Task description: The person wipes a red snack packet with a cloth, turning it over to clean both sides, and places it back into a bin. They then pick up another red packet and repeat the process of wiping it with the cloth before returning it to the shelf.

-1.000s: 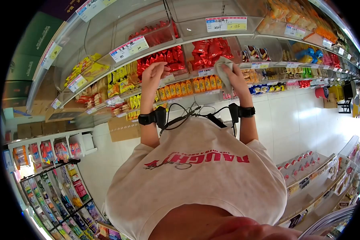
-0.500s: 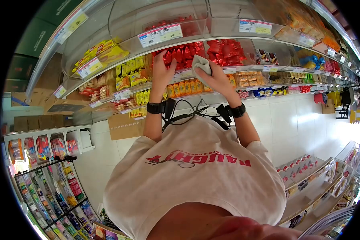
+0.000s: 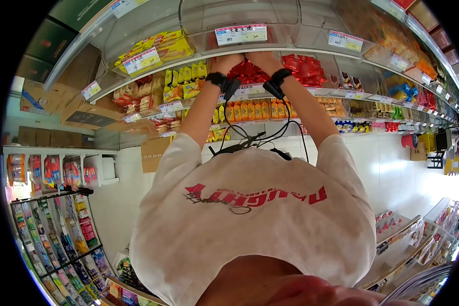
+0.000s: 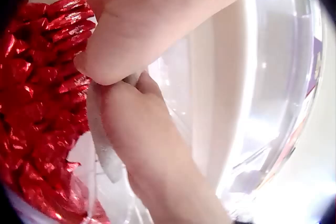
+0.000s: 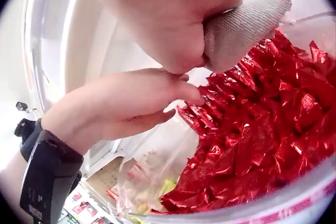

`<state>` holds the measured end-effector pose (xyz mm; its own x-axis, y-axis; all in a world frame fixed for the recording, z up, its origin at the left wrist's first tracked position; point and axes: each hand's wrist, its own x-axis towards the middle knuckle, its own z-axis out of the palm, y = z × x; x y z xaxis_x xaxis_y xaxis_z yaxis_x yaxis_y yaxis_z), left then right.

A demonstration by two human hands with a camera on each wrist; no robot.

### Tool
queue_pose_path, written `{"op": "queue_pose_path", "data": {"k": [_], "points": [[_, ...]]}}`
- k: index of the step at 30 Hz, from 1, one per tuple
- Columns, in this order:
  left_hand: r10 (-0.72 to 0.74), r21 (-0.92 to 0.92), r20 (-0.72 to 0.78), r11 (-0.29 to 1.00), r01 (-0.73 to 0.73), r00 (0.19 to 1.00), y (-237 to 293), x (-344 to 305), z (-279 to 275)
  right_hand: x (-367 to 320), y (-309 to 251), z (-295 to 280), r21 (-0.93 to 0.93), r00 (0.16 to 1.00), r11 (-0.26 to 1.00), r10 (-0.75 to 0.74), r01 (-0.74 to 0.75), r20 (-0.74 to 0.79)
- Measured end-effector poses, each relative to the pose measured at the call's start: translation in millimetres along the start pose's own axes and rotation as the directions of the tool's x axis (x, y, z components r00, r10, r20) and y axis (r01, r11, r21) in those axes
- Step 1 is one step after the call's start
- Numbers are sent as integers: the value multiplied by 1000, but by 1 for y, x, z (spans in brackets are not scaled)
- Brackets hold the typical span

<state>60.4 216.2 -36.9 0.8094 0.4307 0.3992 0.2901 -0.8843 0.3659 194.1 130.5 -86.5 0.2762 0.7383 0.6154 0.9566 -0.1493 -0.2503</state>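
Note:
Both hands reach into a clear bin of red foil packets (image 3: 250,74) (image 4: 39,92) (image 5: 262,119). My right hand (image 3: 266,60) (image 5: 178,19) (image 4: 149,134) grips a crumpled grey cloth (image 5: 244,27) (image 4: 105,145) above the packets. Close beside it, my left hand (image 3: 227,62) (image 4: 142,19) (image 5: 131,98) has its fingers loosely extended at the packets' edge; whether they touch a packet cannot be told. The upper shelf partly covers both hands in the head view.
An upper shelf of clear bins with a price label (image 3: 240,34) overhangs the hands. Yellow packets (image 3: 181,81) stand left, more red packets (image 3: 305,70) right, and orange packets (image 3: 247,109) below. Black cables (image 3: 239,132) hang between the wrists.
Both hands have moved forward into the red-packet bin and closer together, from in front of the shelf. The cloth has travelled with the right hand. The head view has shifted toward the left.

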Motion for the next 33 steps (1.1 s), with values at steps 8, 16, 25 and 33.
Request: {"op": "queue_pose_path", "data": {"k": [8, 16, 25, 33], "points": [[-222, 26, 88, 975, 220, 971, -28, 0, 35, -6, 42, 49, 151, 959, 967, 167, -204, 227], [-365, 170, 272, 929, 329, 891, 2, -53, 50, -50, -18, -26, 88, 925, 983, 117, -158, 360], [180, 77, -292, 983, -164, 939, -12, -19, 5, -27, -21, -41, -106, 989, 991, -93, 81, -116], [-20, -203, -119, 979, -4, 993, -58, -6, 32, -7, 10, -16, -104, 987, 993, -74, 59, -146]]}}
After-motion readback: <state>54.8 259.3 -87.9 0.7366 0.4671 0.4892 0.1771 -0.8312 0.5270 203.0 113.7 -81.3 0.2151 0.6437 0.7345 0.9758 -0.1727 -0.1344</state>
